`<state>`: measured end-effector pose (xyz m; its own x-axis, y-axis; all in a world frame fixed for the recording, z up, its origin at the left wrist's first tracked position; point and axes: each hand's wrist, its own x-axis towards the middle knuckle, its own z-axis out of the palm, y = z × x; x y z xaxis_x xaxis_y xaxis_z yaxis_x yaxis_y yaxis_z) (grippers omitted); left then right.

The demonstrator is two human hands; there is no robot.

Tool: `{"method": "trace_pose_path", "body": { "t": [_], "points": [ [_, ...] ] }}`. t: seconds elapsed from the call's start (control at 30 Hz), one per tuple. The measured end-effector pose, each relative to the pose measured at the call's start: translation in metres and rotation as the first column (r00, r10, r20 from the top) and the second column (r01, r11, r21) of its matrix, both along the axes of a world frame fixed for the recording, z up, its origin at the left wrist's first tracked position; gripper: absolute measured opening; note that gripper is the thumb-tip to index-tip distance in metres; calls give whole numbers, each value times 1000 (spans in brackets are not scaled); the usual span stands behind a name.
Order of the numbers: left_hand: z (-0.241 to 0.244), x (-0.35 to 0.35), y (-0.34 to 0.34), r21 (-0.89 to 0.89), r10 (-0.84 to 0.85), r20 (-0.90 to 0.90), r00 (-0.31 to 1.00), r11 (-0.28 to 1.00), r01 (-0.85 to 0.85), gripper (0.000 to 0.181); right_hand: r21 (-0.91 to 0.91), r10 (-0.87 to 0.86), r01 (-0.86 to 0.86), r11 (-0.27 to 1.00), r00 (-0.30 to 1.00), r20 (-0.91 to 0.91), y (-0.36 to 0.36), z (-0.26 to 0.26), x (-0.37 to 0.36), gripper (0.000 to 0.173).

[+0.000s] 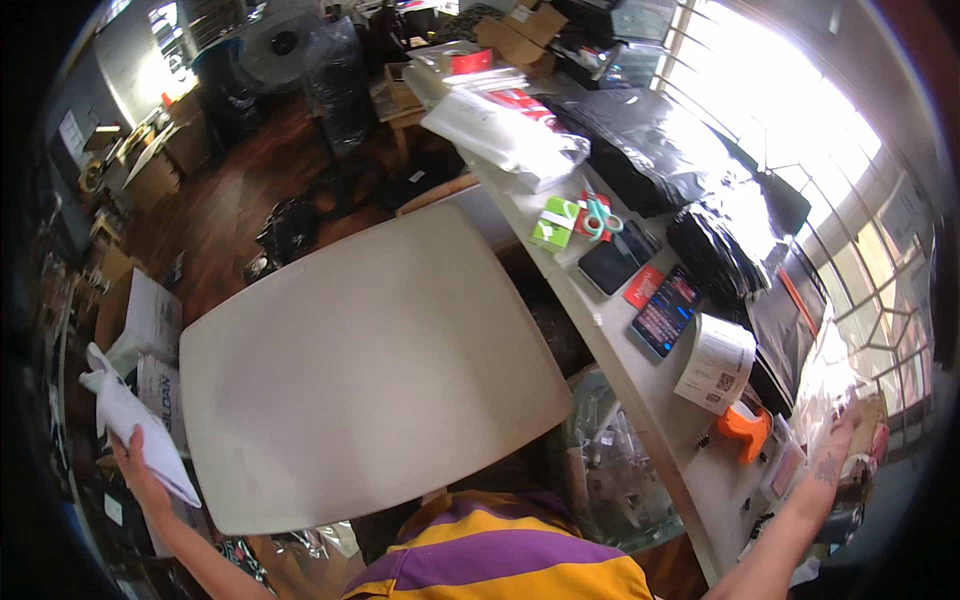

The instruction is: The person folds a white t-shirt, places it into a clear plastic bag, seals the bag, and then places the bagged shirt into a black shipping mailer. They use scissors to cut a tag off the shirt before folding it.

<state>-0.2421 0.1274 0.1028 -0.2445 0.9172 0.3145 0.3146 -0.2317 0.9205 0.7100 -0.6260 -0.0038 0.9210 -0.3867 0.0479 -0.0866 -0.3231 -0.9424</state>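
Observation:
My left hand [135, 465] grips a folded white cloth [142, 431], perhaps a garment, at the left of the view, beyond the edge of a pale table [367, 360]. Far to the right, my right hand [846, 416] reaches to clear plastic bags [821, 375] by the window; glare and blur hide its fingers, so its hold is unclear. Near that arm, on the white side counter [630, 367], lie an orange tape dispenser or similar tool [745, 433] and a curled roll of printed labels [716, 360].
A lit phone [666, 311], a dark phone [616, 257], teal scissors [598, 217] and a green box [555, 223] lie on the counter. Black plastic bags [720, 247] are stacked by the barred window. Cardboard boxes [154, 315] stand at left; a fan [281, 45] stands behind.

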Motion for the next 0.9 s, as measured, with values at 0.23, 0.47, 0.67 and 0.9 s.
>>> {"method": "trace_pose_path", "body": {
  "t": [0.23, 0.47, 0.67, 0.9],
  "points": [
    [-94, 108, -40, -222, -320, -883, 343, 929, 295, 65, -241, 527, -469, 850, 765, 370, 124, 114, -22, 52],
    [-146, 154, -44, -247, -476, -762, 439, 841, 482, 58, -579, 899, -701, 416, 224, 376, 412, 166, -202, 33],
    [-157, 119, -32, -265, -526, 46, 850, 814, 518, 64, -290, 930, -930, -227, -296, 220, 635, 88, -437, 56],
    [-134, 86, -66, 141, -367, 756, 542, 900, 413, 69, -614, 848, -662, -430, -530, -23, 710, -63, -571, 53]
  ]
}}
